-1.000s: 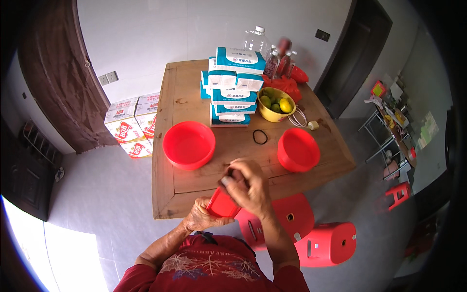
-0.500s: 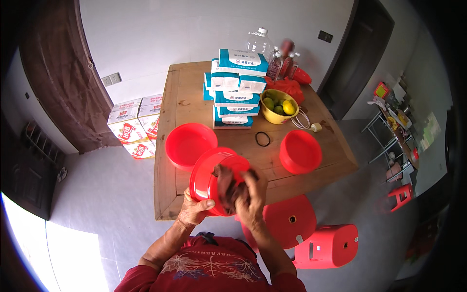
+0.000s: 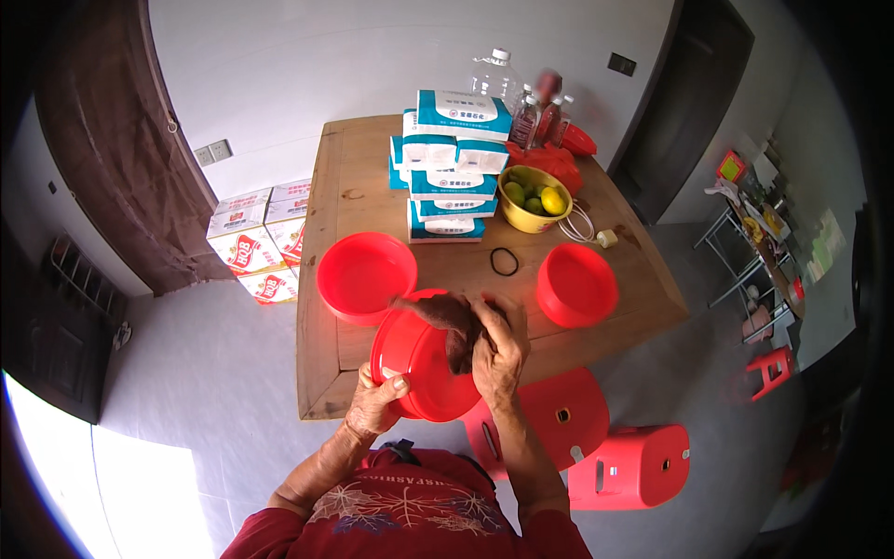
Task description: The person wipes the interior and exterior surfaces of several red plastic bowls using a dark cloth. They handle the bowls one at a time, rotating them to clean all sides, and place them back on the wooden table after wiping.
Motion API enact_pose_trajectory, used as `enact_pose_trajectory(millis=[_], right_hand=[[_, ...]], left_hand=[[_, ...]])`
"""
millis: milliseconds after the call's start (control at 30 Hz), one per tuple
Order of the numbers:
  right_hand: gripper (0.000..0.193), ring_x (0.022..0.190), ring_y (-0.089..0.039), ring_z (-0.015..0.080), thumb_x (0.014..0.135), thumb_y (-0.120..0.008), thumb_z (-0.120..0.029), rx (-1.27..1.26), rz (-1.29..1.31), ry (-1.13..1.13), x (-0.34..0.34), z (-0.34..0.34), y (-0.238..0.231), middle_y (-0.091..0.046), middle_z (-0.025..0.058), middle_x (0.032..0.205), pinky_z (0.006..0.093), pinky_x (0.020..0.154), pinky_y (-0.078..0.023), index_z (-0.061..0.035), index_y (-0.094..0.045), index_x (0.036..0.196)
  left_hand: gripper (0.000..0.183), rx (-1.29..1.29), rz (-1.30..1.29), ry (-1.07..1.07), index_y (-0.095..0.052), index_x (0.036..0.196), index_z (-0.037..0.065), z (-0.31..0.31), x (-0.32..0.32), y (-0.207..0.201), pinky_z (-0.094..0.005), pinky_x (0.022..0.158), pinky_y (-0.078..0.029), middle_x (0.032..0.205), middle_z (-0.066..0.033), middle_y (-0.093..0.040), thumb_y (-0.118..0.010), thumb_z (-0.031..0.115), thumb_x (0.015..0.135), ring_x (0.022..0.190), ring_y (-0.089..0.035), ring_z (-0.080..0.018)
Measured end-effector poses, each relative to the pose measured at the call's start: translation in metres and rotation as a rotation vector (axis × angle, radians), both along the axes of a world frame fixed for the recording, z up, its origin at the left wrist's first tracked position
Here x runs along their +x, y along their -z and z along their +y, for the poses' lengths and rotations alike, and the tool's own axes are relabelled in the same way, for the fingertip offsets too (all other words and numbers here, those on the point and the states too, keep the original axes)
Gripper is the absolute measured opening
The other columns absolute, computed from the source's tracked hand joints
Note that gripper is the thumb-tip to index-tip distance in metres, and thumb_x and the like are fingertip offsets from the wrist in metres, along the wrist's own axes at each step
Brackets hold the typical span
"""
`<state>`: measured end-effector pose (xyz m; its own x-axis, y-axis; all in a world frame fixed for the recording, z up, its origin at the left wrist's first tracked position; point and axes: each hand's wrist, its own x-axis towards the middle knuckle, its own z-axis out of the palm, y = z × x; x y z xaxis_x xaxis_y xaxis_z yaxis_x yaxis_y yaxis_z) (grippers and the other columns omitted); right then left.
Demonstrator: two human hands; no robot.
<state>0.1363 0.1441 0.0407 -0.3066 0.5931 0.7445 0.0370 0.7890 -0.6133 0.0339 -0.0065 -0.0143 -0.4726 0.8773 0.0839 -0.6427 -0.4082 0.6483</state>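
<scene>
My left hand (image 3: 374,406) grips a red plastic bowl (image 3: 402,349) by its near left side, thumb over the edge. The bowl is held tilted in front of my chest, over the table's near edge. Closed around a brown cloth (image 3: 442,315), my right hand (image 3: 501,352) presses it against the bowl's far right side. Part of the cloth hangs loose over the bowl and covers some of it. A second red bowl (image 3: 366,276) rests on the wooden table just beyond, to the left. Another red bowl (image 3: 578,287) sits to the right.
On the wooden table (image 3: 358,200) are stacked tissue packs (image 3: 453,182), a yellow bowl of green and yellow fruit (image 3: 529,222), a black band (image 3: 504,262), a white cable (image 3: 583,224) and bottles (image 3: 526,123). Red stools (image 3: 643,473) stand near right; cartons (image 3: 250,244) are left.
My right hand has moved the cloth up and right across the held bowl, toward its far side. The bowl has turned slightly and shifted a little right in my left hand.
</scene>
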Motion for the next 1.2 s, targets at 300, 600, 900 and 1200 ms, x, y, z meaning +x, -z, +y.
enact_pose_trajectory(millis=[300,600,900,1200], right_hand=[[0.040,0.095,-0.051,0.0325,0.066,-0.056,-0.003,0.057,-0.116,-0.022,0.022,-0.038,0.027,-0.054,0.0137,0.105,0.0419,0.082,-0.042,-0.0043,-0.063,0.106],[0.025,0.099,-0.048,0.0160,0.098,-0.042,-0.019,-0.709,0.532,-0.005,0.068,0.006,-0.026,-0.049,0.0059,0.109,0.0304,0.088,-0.040,-0.0054,-0.049,0.118],[0.078,0.130,-0.030,0.0411,0.077,-0.068,-0.044,0.184,-0.398,-0.320,0.027,-0.052,-0.022,-0.030,0.0195,0.143,0.0463,0.103,-0.029,-0.0034,-0.038,0.136],[0.030,0.088,-0.052,0.0334,0.084,-0.063,-0.023,-0.265,-0.092,0.012,0.018,-0.013,0.020,-0.052,0.0157,0.103,0.0418,0.079,-0.042,-0.0055,-0.058,0.108]], left_hand=[[0.023,-0.033,-0.083,-0.081,-0.062,0.104,0.004,0.011,0.002,-0.020,-0.0373,0.082,-0.053,0.097,-0.0041,-0.065,-0.067,0.013,0.083,0.091,-0.062,-0.0163],[0.010,-0.101,-0.068,-0.118,-0.061,0.088,0.008,0.014,0.003,-0.032,-0.0285,0.077,-0.052,0.074,0.0052,-0.056,-0.068,0.013,0.084,0.070,-0.054,-0.0068],[0.058,-0.189,0.303,0.030,-0.048,0.129,0.009,0.009,-0.007,0.026,-0.0362,0.090,-0.048,0.121,-0.0114,-0.057,-0.063,0.038,0.081,0.110,-0.056,-0.0252],[0.010,0.004,0.081,-0.037,-0.065,0.085,0.006,-0.005,0.002,-0.011,-0.0259,0.069,-0.049,0.076,0.0009,-0.062,-0.070,0.013,0.081,0.070,-0.056,-0.0079]])
